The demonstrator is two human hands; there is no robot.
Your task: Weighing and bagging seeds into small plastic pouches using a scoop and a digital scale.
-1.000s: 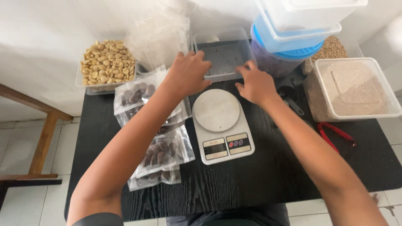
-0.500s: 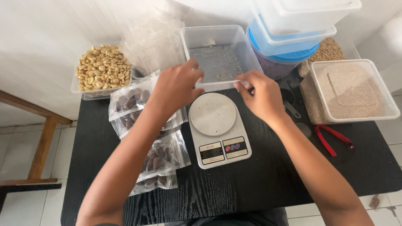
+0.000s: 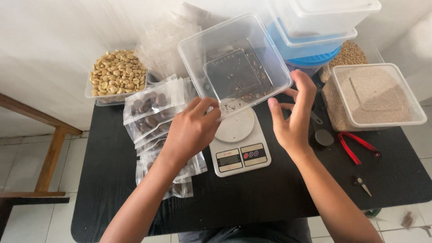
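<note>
Tray of pale nuts (image 3: 116,74): far left on the black tabletop (image 3: 112,180), untouched.
Sealed pouches of dark pieces (image 3: 150,112): fanned in a row just left of the scale.
Left hand (image 3: 191,130): fingers curled shut on near left corner of clear tub (image 3: 236,63).
Clear tub: held above kitchen scale (image 3: 236,144), tilted toward the camera; only crumbs on its base.
Right hand (image 3: 292,114): fingers spread part open, tips on the tub's right near corner, steadying rather than clamping.
Handling note: best kept level in both grips so crumbs stayed in; lowered square onto the round platter, centred, display uncovered.
Red-handled cutters (image 3: 357,145): right of scale, well apart.
Lidded grain tub (image 3: 378,96): far right.
</note>
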